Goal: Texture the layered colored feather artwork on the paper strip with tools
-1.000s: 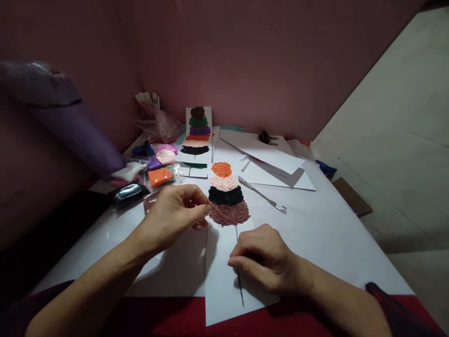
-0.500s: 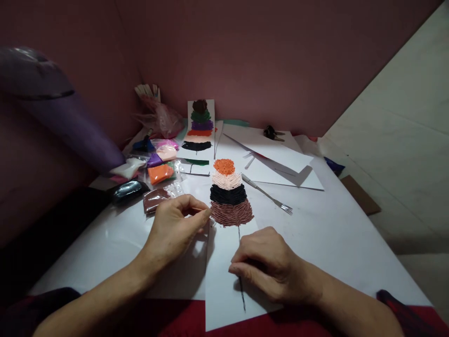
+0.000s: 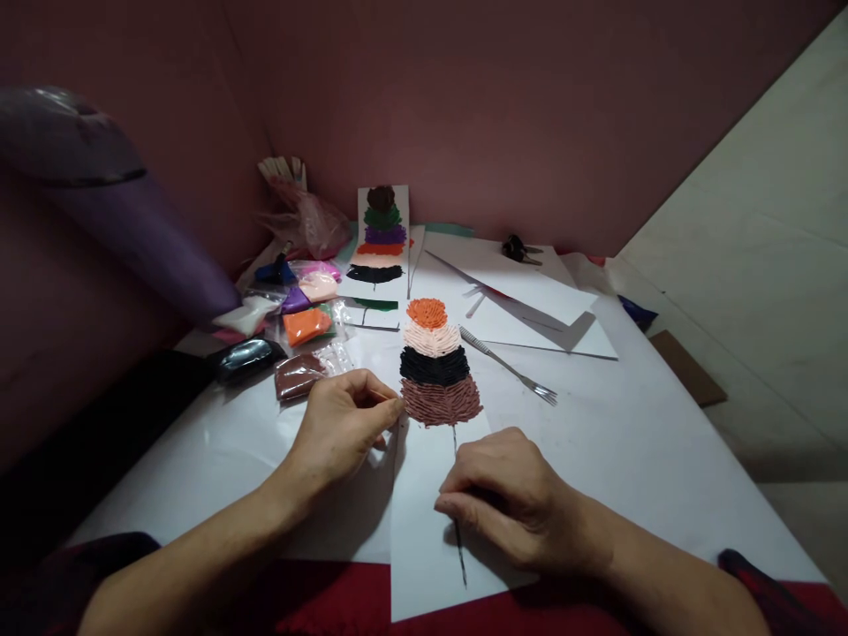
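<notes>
A white sheet of paper (image 3: 424,530) lies in front of me with a drawn dark stem line. On its upper part are textured clay bands: orange (image 3: 427,313), pale pink (image 3: 432,339), black (image 3: 434,364) and brown (image 3: 442,402). My left hand (image 3: 351,415) is pinched at the paper's left edge, its fingertips by the brown band's left corner. Whatever lies between those fingertips is too small to make out. Over the lower right of the sheet, my right hand (image 3: 500,499) is curled with thumb and fingers drawn together beside the stem line; its inner fingers are hidden.
Clay packets, among them orange (image 3: 308,327), brown (image 3: 299,378) and black (image 3: 246,359), lie at the left. A metal fork (image 3: 510,367) rests right of the bands. Behind are a card with coloured bands (image 3: 382,237), loose papers (image 3: 543,327) and keys (image 3: 520,251).
Both hands keep nearly the same pose and place on the paper. The whole view has shifted slightly, with everything a little further right.
</notes>
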### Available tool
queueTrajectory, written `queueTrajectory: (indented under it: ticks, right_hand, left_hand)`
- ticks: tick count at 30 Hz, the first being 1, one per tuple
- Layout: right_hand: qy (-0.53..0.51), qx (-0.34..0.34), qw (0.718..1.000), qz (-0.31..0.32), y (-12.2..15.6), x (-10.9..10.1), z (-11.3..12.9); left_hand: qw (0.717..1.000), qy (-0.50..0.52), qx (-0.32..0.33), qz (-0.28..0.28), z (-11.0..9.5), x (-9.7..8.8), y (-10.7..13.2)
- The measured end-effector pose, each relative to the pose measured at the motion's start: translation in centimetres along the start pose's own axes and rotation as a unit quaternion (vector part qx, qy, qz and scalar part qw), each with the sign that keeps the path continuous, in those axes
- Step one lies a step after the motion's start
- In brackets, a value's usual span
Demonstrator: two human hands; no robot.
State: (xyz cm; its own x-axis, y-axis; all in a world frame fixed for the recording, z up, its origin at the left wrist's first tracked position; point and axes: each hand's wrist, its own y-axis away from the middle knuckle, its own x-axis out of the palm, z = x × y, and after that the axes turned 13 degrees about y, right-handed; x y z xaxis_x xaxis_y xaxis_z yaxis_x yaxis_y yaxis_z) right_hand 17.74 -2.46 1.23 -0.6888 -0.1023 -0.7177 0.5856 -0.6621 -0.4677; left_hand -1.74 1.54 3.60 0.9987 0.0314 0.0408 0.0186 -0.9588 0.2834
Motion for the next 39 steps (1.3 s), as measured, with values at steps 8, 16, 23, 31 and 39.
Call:
queueTrajectory:
  ticks: [8,16,23,31,39]
  right_hand:
    - [-0.005,-0.003,1.000,0.000,-0.01,0.04,-0.02]
    - [-0.001,0.003,1.000,0.004,-0.07,-0.03,0.06]
    - [-0.007,0.005,1.000,0.002,-0.03,-0.06,0.09]
    - [-0.008,0.008,1.000,0.004,-0.04,0.07,-0.04]
    - [-0.011,0.007,1.000,0.002,0.03,0.16,-0.04]
  left_hand:
    - [1.000,-0.008,0.000,0.010,0.09,-0.10,-0.11]
    - [1.000,-0.016,0.005,0.012,0.40,-0.22,-0.20]
    - [0.999,-0.034,-0.001,-0.002,0.13,-0.15,-0.07]
    - [0.998,-0.057,0.016,-0.001,0.13,-0.20,-0.13]
    - [0.998,-0.058,0.027,-0.010,0.24,-0.31,-0.12]
